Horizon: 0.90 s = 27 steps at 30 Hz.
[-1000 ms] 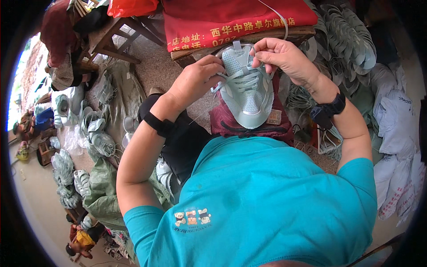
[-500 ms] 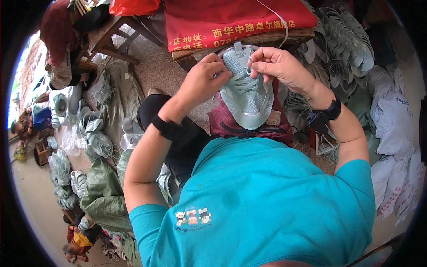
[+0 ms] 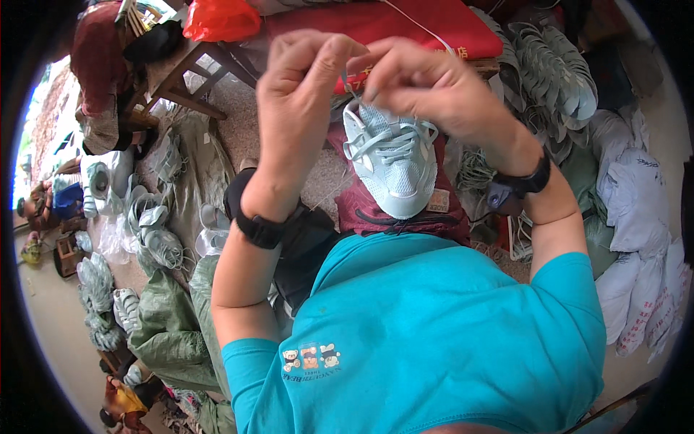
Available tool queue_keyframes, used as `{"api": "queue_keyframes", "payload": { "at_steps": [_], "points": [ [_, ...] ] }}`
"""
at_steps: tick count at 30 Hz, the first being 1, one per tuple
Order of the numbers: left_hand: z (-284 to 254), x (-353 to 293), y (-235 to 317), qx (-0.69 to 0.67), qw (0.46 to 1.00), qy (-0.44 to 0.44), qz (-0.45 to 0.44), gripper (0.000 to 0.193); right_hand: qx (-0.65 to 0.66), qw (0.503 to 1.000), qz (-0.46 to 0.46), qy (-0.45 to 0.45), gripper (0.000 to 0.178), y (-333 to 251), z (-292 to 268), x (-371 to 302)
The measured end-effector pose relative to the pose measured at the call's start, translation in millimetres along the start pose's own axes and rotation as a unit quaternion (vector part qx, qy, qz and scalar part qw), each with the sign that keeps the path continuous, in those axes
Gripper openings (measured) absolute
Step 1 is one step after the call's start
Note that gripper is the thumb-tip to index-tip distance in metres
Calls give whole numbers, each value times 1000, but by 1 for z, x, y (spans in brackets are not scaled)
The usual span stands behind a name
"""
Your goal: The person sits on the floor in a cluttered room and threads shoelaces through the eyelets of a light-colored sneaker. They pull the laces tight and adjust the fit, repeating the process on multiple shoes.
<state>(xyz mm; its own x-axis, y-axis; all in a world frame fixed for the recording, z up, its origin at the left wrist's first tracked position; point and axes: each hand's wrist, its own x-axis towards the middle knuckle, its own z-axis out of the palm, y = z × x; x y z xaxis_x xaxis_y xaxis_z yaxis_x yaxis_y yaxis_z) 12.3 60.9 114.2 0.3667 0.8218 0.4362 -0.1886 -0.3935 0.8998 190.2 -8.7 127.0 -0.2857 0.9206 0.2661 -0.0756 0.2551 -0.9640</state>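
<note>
A pale mint sneaker upper (image 3: 400,173) rests toe toward me on a dark red cloth (image 3: 361,206) at my lap. Its matching shoelace (image 3: 396,150) crosses the front in several rows. Above the collar end, my left hand (image 3: 300,90) is closed in a pinch, with a strand of lace running down from the fingertips. My right hand (image 3: 434,83) meets it there, fingers curled and somewhat blurred, apparently pinching the lace too. The two hands partly cover the tongue and the top of the upper.
Beyond the hands is a bench with a red printed cloth (image 3: 463,43). Bundles of pale uppers (image 3: 553,69) and white sacks (image 3: 636,195) crowd the right. A wooden stool (image 3: 181,72), more uppers (image 3: 155,224) and a green sack (image 3: 170,318) lie left. Other people sit at far left.
Both hands have lifted off the upper and come together above its collar, drawing up a lace. The upper now sits slightly lower and nearer to me, with lace loops at both sides.
</note>
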Motion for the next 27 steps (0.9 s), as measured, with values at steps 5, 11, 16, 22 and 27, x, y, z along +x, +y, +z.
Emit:
{"api": "queue_keyframes", "payload": {
  "at_steps": [5, 11, 16, 22, 27],
  "points": [
    [14, -34, -32, -241, 951, 39, -191, 24, 43, 998, 41, 7, 9, 16, 2, 2],
    [35, -55, -29, -162, 981, -21, -108, 31, -196, 969, -62, 140, 13, 20, -1, 0],
    [40, -51, -23, -170, 982, -23, -81, 34, -244, 944, -112, 192, 12, 30, 6, 3],
    [11, -47, -31, -215, 955, -27, -201, 26, 189, 955, 70, 217, 20, 29, -9, -9],
    [-60, -48, -63, -118, 960, 62, -247, 25, 42, 953, 97, 282, 27, 41, -79, -48]
  ]
}}
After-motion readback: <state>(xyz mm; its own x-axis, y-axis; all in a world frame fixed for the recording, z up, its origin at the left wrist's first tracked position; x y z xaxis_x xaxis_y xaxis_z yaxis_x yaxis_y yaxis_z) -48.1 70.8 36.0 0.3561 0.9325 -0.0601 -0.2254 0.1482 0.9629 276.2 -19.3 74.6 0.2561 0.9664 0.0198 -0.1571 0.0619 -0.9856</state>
